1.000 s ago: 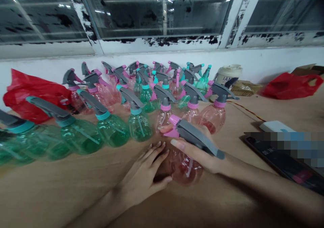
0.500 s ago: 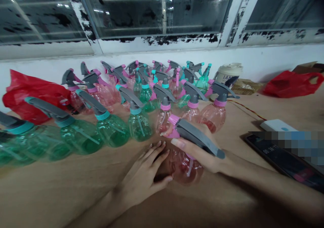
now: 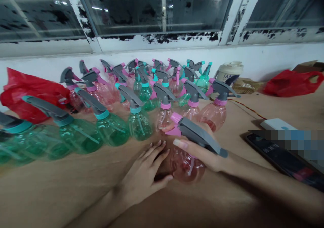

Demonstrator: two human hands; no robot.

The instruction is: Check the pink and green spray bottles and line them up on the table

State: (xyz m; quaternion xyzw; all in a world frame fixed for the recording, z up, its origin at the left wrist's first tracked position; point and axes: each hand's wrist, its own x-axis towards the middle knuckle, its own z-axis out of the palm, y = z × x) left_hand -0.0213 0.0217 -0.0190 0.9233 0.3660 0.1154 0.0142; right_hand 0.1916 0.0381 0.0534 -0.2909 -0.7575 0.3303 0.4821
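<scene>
A pink spray bottle (image 3: pixel 187 165) with a grey and pink trigger head (image 3: pixel 199 136) stands on the brown table (image 3: pixel 63 187) in front of me. My right hand (image 3: pixel 199 150) is wrapped round the neck under the trigger head. My left hand (image 3: pixel 145 172) cups the bottle's left side, fingers and thumb curved against it. Behind it stand several green spray bottles (image 3: pixel 138 121) and pink spray bottles (image 3: pixel 215 113) in rows.
A red plastic bag (image 3: pixel 27 93) lies at the left and another red bag (image 3: pixel 291 82) at the right. A white tub (image 3: pixel 229 73) stands by the wall. A phone (image 3: pixel 283 162) and a white box (image 3: pixel 277 124) lie at the right. Windows run along the back.
The trigger head has turned slightly under my right hand, its rear end swinging a little to the right. My left hand has stayed on the bottle.
</scene>
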